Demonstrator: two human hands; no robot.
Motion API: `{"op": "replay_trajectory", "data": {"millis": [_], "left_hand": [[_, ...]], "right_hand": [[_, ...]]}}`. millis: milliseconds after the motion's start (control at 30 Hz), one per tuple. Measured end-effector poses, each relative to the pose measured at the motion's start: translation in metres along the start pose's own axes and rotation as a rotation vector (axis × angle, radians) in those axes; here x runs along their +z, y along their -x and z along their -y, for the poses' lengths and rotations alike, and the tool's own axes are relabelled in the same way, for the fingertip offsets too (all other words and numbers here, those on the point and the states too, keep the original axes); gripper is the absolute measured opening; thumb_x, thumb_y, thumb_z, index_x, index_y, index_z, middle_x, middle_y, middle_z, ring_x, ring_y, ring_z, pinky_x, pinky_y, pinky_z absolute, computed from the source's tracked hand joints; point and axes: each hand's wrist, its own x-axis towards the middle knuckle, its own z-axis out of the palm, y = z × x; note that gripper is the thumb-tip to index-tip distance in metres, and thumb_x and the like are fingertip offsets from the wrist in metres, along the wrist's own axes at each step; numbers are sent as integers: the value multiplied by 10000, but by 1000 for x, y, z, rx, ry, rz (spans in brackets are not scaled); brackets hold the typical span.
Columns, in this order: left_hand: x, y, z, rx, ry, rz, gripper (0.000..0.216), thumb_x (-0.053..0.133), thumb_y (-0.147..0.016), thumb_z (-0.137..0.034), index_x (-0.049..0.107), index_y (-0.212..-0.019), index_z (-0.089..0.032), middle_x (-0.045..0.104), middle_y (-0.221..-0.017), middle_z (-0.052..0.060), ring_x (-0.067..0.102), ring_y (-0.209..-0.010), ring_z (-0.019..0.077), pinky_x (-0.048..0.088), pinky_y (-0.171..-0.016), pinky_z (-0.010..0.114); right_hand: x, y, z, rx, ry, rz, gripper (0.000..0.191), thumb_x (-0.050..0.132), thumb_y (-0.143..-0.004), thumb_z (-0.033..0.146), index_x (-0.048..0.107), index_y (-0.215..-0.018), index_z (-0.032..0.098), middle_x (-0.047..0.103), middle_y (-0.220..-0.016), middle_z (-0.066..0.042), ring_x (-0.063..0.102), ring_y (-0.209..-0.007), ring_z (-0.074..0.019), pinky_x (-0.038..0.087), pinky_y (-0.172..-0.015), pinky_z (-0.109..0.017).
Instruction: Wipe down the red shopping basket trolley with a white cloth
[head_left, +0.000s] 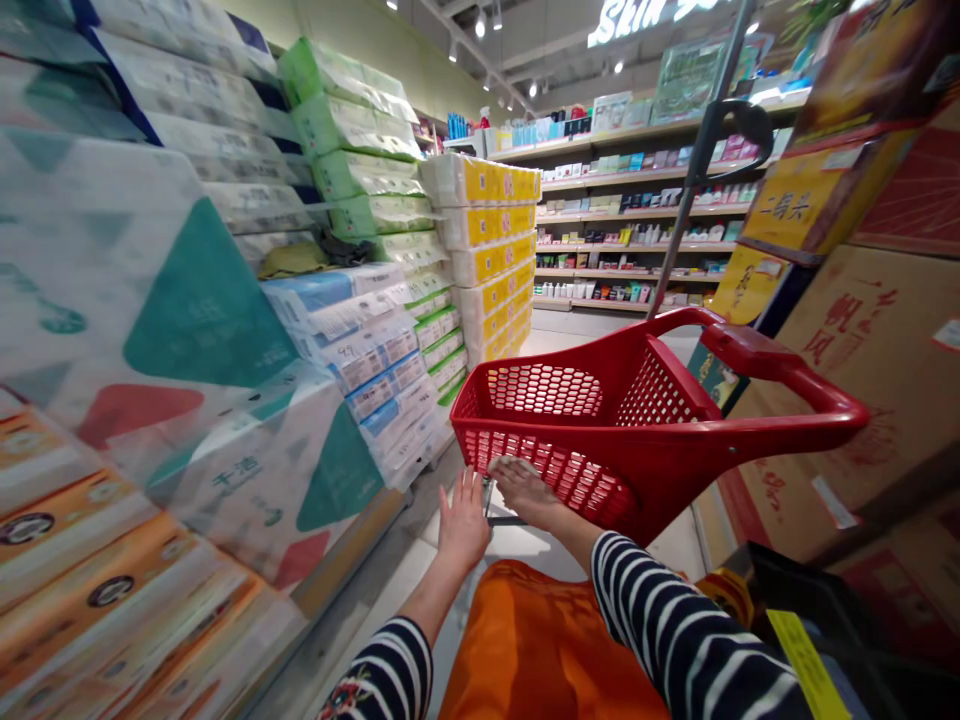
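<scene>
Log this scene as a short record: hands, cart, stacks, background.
Left hand: open, fingers spread, beside the right hand
Right hand: in front of the cart's near side; contact and grip unclear
Cart: red shopping cart with perforated sides, ahead of the person
Left stacks: wrapped packs, including green ones and yellow-banded ones
Right stacks: cardboard boxes
Background: stocked shelves below a lit sign

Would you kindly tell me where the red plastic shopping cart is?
In the head view, the red cart stands right of centre, beyond the right hand and beside the brown cardboard boxes.
</scene>
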Motion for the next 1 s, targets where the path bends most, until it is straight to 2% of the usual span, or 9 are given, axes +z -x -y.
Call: {"op": "replay_trajectory", "data": {"millis": [100, 233, 333, 467, 567, 667, 833, 900, 1000], "left_hand": [[3, -2, 11, -37, -28, 35, 676, 410, -741, -183, 240, -1393, -123, 177, -1490, 97, 151, -1367, 246, 178, -1077, 536], [-3, -12, 22, -113, -37, 54, 714, 417, -728, -200, 201, -1400, -93, 133, -1496, 109, 117, -1372, 261, 170, -1075, 541], [-7, -11, 25, -125, -32, 41, 711, 411, -726, -191, 207, -1399, -90, 138, -1493, 106, 125, -1372, 250, 155, -1084, 527], [-3, 0, 26, -83, -30, 45, 683, 398, -749, -194, 213, -1398, -91, 139, -1492, 96, 127, -1373, 236, 138, -1090, 525], [-1, 3, 24, -75, -24, 71, 679, 414, -751, -201, 226, -1395, -96, 149, -1489, 101, 142, -1369, 245, 156, -1083, 532], [-8, -3, 17, -70, -29, 51, 675, 422, -744, -185, 243, -1390, -102, 164, -1486, 111, 159, -1366, 244, 172, -1078, 526], [-35, -19, -11, -4, -25, -66, 665, 424, -737, -171, 265, -1380, -111, 164, -1488, 118, 141, -1369, 250, 187, -1067, 533], [-44, -22, -25, 24, -28, -101, 657, 414, -739, -167, 272, -1377, -103, 180, -1483, 124, 154, -1366, 248, 185, -1067, 533], [-50, -19, -43, 69, -41, -126, 641, 413, -732, -172, 313, -1361, -94, 205, -1475, 125, 177, -1361, 239, 172, -1079, 512]], "right_hand": [[-9, -10, 7, -86, -16, -70, 308, 495, -852, 177, 566, -1151, 150, 511, -1293, -96, 416, -1234, -211, 309, -1054, -394], [-42, -60, 6, -88, 10, -316, 341, 444, -886, 179, 511, -1221, 181, 372, -1408, -62, 266, -1324, -220, 213, -1100, -432], [-42, -83, 4, -49, 11, -298, 349, 432, -887, 177, 501, -1230, 165, 374, -1406, -71, 281, -1317, -231, 245, -1089, -431], [-5, -59, 10, 5, -28, -67, 392, 478, -860, 174, 484, -1244, 92, 496, -1300, -136, 407, -1240, -200, 313, -1057, -354], [8, -27, 16, 14, -23, 19, 303, 577, -808, 205, 601, -1095, 114, 612, -1149, -124, 513, -1133, -206, 353, -1016, -330], [-17, -18, 14, -13, -6, -8, 263, 532, -849, 263, 605, -1090, 183, 552, -1252, -61, 434, -1214, -205, 303, -1053, -357], [-89, -44, -10, 112, 82, -325, 352, 393, -914, 205, 480, -1254, 179, 367, -1411, -58, 268, -1320, -230, 251, -1080, -430], [-98, -41, -16, 177, 103, -339, 335, 412, -905, 192, 506, -1223, 149, 405, -1383, -88, 313, -1298, -239, 290, -1060, -428], [-88, -13, -14, 176, 99, -261, 337, 422, -901, 188, 510, -1215, 106, 486, -1312, -110, 379, -1254, -227, 341, -1033, -395]]}}
